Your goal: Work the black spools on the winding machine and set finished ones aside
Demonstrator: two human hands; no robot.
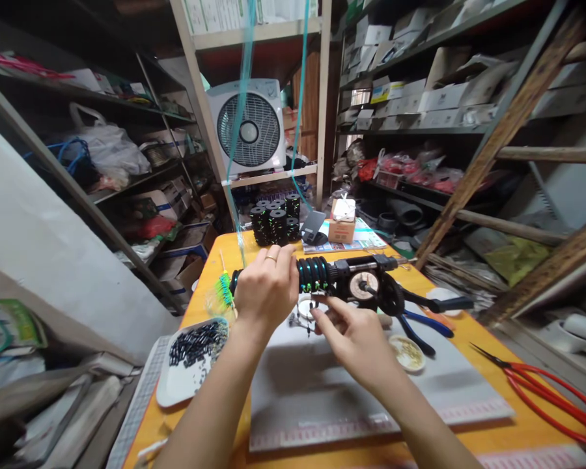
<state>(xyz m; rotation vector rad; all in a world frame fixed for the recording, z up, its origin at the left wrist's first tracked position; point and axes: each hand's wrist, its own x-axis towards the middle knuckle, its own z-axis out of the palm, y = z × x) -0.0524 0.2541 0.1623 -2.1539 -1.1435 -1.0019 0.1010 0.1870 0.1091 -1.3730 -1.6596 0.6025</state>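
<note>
so, the left hand (265,290) is laid over the black roller (313,273) of a device (364,283), its fingers curled together and clamped on it; a ring (271,258) shows on one finger. the roller lies crosswise near the middle of the table (432,280), beyond most of the grey board (322,391). the right hand (354,332) is just below, thumb and forefinger tips close to each other at a thin strand (311,305) with small dark bits; i can't tell whether they are clamped on it. left of the left arm, a white tray (168,387) holds dark tubular pieces (195,345). right of the right hand sits a dish (420,366) of yellowish bits, just beside the pliers (420,335). red scissors (549,391) lie at the table's right edge. toward the back stand black spools (276,221), a phone (313,223) and a small box (342,230).
</note>
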